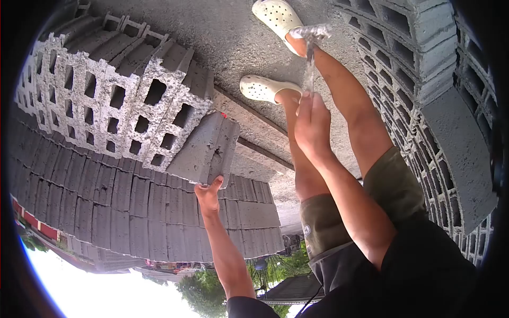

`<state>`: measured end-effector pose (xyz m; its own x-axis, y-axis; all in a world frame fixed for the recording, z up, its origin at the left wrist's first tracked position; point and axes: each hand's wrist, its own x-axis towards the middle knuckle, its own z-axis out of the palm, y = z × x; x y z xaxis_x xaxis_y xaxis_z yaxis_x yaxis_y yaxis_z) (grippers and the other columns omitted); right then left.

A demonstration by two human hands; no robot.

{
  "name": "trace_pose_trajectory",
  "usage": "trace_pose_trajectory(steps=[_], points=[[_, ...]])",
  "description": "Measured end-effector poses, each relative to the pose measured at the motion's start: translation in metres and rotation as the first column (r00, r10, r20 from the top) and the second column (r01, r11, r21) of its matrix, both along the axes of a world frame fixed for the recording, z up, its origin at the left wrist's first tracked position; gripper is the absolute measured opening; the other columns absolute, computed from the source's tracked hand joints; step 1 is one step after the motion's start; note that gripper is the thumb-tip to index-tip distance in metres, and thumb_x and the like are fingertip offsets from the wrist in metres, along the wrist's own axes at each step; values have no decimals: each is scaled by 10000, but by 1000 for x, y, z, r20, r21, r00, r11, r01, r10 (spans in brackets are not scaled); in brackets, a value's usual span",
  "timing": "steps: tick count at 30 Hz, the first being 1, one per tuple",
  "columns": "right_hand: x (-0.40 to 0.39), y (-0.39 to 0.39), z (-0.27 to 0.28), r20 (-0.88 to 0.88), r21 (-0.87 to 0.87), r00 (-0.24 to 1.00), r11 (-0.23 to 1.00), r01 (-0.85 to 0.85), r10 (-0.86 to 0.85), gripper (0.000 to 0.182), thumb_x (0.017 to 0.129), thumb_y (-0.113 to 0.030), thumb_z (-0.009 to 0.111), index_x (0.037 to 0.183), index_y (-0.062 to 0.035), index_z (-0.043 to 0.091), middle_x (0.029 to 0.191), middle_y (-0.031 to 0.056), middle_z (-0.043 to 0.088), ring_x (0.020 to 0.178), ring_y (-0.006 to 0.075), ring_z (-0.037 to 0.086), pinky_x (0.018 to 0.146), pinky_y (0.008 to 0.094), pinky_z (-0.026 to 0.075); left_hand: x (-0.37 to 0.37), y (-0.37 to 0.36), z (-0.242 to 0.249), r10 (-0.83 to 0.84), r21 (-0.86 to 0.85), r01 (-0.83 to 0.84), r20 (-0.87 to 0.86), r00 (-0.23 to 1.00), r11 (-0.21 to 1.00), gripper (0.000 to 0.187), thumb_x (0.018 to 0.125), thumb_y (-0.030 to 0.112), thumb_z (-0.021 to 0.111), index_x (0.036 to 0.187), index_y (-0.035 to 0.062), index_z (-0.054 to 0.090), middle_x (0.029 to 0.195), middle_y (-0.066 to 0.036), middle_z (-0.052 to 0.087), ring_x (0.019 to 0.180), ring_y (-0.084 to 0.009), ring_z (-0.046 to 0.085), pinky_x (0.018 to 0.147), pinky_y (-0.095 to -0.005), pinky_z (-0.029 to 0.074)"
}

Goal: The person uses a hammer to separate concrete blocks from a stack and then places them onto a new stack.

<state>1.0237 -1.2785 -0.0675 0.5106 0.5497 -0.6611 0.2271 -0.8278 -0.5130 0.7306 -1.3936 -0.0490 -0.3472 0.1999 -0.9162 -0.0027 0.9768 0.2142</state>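
My left hand (208, 197) is closed on the lower edge of a grey concrete block (204, 151), its thumb against the block's near face. That block is tilted and overlaps the end of a stack of hollow concrete blocks (119, 98) in this view. My right hand (314, 127) is wrapped round the handle of a hammer-like tool (311, 53) with a T-shaped head, pale and crusted with cement. The tool points away from my body, over the ground between my feet, and stands apart from the block. Fingers of my left hand are partly hidden behind the block.
A long row of stacked blocks (127, 199) runs behind the hollow stack. More hollow blocks (413, 100) rise close beside my legs on the right. Wooden strips (252, 111) lie on the concrete ground (222, 32) near my cream clogs (265, 89). Trees (204, 289) show beyond.
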Motion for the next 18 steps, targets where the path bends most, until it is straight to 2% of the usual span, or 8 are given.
trace_pose_trajectory(steps=[5, 6, 7, 9, 13, 14, 16, 18], points=[[-30, 20, -39, 89, 223, 960, 945, 240, -265, 283, 987, -168, 358, 817, 48, 424, 567, 147, 504, 594, 332, 607, 530, 400, 435, -5, -2, 6, 45, 81, -46, 16, 999, 996, 516, 637, -14, 779, 1120, -11, 600, 1056, -48, 624, 940, -173, 581, 868, -295, 443], [-61, 8, -5, -46, 34, 980, 980, 194, -192, 274, 979, -166, 353, 819, 44, 427, 620, 198, 539, 645, 378, 611, 556, 436, 442, -9, -3, 9, 41, 55, -42, 21, 999, 998, 538, 637, -44, 763, 1144, -5, 588, 1074, -49, 618, 955, -178, 583, 888, -300, 439], [-98, -34, -12, -285, -404, 953, 888, -220, 106, 253, 958, -158, 374, 881, 65, 467, 725, 255, 580, 715, 416, 607, 622, 469, 464, -13, -4, 10, 34, 38, -36, 29, 999, 999, 572, 631, -68, 755, 1169, -7, 570, 1099, -55, 613, 975, -187, 583, 903, -313, 441], [-122, -85, -19, -587, -321, 729, 726, -608, 352, 269, 919, -165, 443, 955, 86, 534, 772, 284, 591, 759, 432, 606, 726, 519, 477, -20, -8, 14, 67, 67, -71, 59, 996, 995, 607, 626, -79, 752, 1194, 3, 552, 1115, -58, 606, 989, -191, 582, 898, -326, 455], [-61, -40, -10, -205, -389, 963, 889, -244, 174, 230, 937, -158, 431, 861, 54, 480, 704, 281, 561, 654, 460, 575, 608, 524, 440, -24, -19, 15, 53, 65, -58, 71, 996, 996, 575, 628, -62, 766, 1164, 11, 571, 1087, -46, 610, 963, -176, 584, 856, -313, 473], [-35, -21, 6, -81, -323, 932, 875, -360, 354, 304, 966, -237, 394, 933, 40, 517, 780, 261, 583, 721, 395, 604, 642, 447, 453, -24, -24, 16, 35, 20, -37, 83, 996, 999, 583, 642, -57, 745, 1189, -9, 548, 1098, -50, 602, 986, -189, 574, 903, -319, 444], [-7, -16, -25, 9, -170, 957, 944, -284, 290, 318, 976, -260, 385, 931, 26, 516, 727, 234, 575, 651, 369, 595, 585, 432, 444, -12, -20, -4, 37, 27, -40, 108, 993, 999, 593, 655, -52, 724, 1213, -29, 525, 1108, -55, 595, 1008, -202, 564, 950, -325, 415], [2, 8, -22, -144, -44, 989, 999, -26, 19, 363, 1002, -347, 350, 817, -56, 461, 633, 66, 489, 514, 142, 470, 446, 290, 372, -3, -19, -10, -54, -106, 58, 46, 997, 993, 521, 662, -27, 743, 1146, -77, 556, 1033, -66, 623, 936, -185, 585, 905, -301, 432]])
